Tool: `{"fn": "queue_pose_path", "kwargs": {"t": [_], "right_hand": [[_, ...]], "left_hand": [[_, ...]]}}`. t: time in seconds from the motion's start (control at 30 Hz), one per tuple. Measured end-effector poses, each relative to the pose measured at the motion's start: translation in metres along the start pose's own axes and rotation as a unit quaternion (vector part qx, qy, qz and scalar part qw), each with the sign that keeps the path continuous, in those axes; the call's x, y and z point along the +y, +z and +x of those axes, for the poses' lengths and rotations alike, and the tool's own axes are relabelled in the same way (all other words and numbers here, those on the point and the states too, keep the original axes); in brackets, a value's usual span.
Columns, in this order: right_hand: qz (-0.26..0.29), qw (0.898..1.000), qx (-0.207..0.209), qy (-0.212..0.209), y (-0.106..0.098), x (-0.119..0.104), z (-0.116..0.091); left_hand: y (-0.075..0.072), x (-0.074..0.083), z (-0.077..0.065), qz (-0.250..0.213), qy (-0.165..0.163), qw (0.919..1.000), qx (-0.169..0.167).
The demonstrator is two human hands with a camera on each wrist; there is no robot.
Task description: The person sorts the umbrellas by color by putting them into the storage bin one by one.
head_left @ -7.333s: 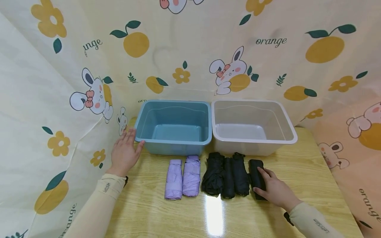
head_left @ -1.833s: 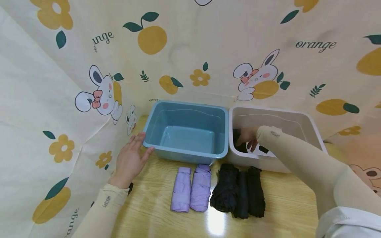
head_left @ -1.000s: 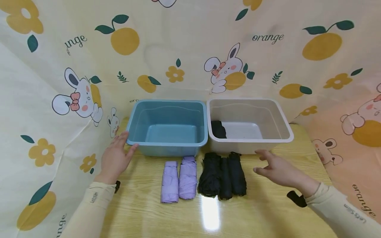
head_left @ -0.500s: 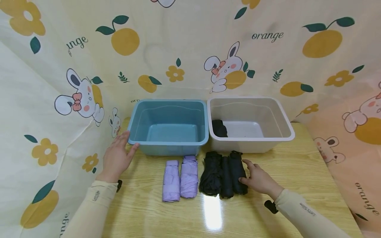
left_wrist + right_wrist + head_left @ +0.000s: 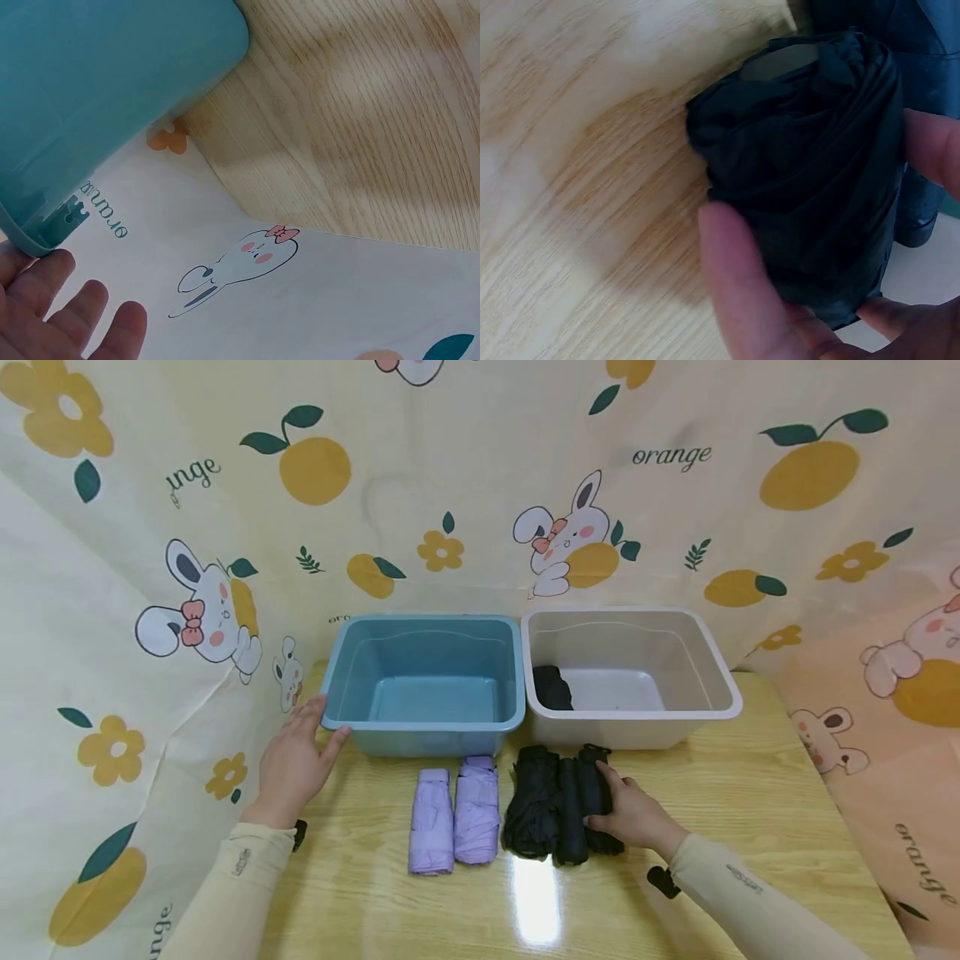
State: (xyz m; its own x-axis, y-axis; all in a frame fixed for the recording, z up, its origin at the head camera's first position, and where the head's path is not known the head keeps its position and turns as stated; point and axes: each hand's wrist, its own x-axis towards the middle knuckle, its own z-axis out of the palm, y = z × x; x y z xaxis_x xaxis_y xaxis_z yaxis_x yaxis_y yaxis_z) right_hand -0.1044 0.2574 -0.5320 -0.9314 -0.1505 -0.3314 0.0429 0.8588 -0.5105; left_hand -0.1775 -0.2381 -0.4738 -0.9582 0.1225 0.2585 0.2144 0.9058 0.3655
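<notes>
My left hand [image 5: 292,768] lies at the left front corner of the blue bin [image 5: 435,727], fingers extended, fingertips touching its rim; in the left wrist view the fingers [image 5: 52,277] meet the bin's edge. My right hand [image 5: 636,814] grips the rightmost black folded umbrella [image 5: 592,789], thumb on one side and fingers on the other. Seen from the right wrist, this umbrella [image 5: 810,165] is wrapped in creased black fabric and sits between thumb and fingers. Left of it lie a slim black umbrella [image 5: 572,814] and a bulkier, crumpled black one [image 5: 531,810].
Two purple folded umbrellas [image 5: 432,822] [image 5: 476,814] lie in front of the blue bin. A beige bin [image 5: 637,727] stands against its right side, with a black umbrella [image 5: 552,687] at its left end. Patterned cloth [image 5: 450,485] rises behind the wooden table [image 5: 360,893].
The umbrella once far right on the table is now inside the beige bin. My right hand came back out, moved left and closed on the rightmost black umbrella. The left hand stayed at the blue bin.
</notes>
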Motion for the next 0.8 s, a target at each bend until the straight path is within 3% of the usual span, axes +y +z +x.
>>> {"fn": "queue_pose_path", "kwargs": {"t": [0.57, 0.8], "right_hand": [[-0.058, 0.998, 0.004, 0.023, 0.0038, -0.0085, 0.0097], [-0.070, 0.997, 0.008, 0.009, 0.0054, -0.0061, 0.0089]], "left_hand": [[0.0004, -0.0002, -0.0005, 0.005, 0.002, 1.0000, 0.008], [0.0017, -0.0011, -0.0012, -0.001, -0.007, 1.0000, 0.003]]}}
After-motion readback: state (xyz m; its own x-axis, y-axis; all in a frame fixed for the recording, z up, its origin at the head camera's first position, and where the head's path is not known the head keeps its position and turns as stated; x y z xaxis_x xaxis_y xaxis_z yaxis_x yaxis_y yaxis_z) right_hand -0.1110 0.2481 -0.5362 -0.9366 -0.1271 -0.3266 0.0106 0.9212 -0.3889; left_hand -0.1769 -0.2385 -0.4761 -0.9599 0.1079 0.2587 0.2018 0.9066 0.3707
